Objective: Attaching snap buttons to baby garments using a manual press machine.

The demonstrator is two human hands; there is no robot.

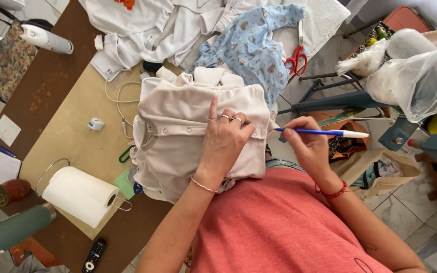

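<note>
The left hand (223,139) is laid palm down, with the index finger stretched straight forward and the other fingers bent and spread beside it. 3 rings are seen on its fingers, and a thin bracelet is worn at the wrist. The left forearm is extended forward from the lower middle of the view, bare to the elbow.

The right hand (307,144) is held off to the right, curled into a writing grip, the thumb and first fingers pinched together. A red cord is tied around its wrist. The right forearm is angled back toward the lower right corner.
</note>
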